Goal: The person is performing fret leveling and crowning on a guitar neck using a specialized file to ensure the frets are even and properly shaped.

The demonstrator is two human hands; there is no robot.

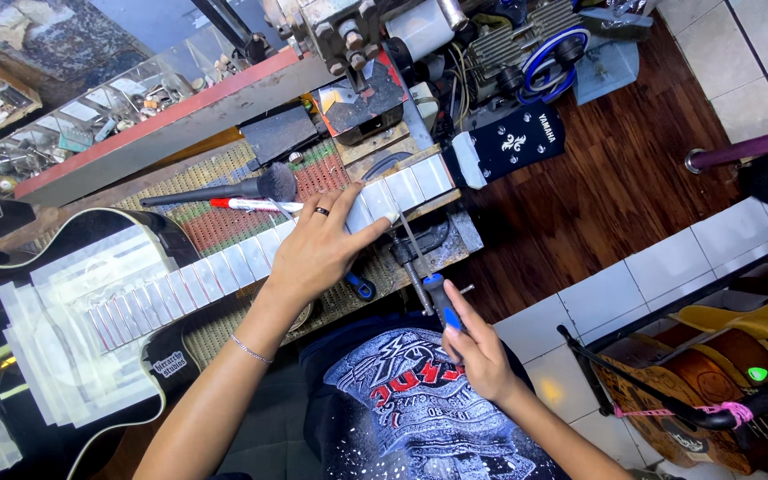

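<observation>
1. The fingers (346,213) of the left hand (320,249) lie spread flat over the taped guitar neck (251,253), released rather than clenched, the thumb stretched along the neck's near edge. A dark ring sits on one finger and a thin bracelet on the wrist.
2. The right hand (477,351) is clenched around the blue-and-black handle of a file (420,262); its slim metal blade runs up from the hand to the neck's edge, just beside the left thumb.
3. The neck lies across the cluttered surface (224,222) from lower left to upper right, its fretboard covered in pale tape strips between the frets. It joins a black guitar body (11,244) at the left, also masked with tape, and ends at a dark headstock (517,142) that overhangs the wooden floor.
4. Beyond the left hand, on the surface, lie a black brush (242,188) and a white marker with a red cap (251,204), side by side.
5. A metal clamp (424,244) sits under the neck near the file.
6. More guitars (713,356) stand at the lower right.
</observation>
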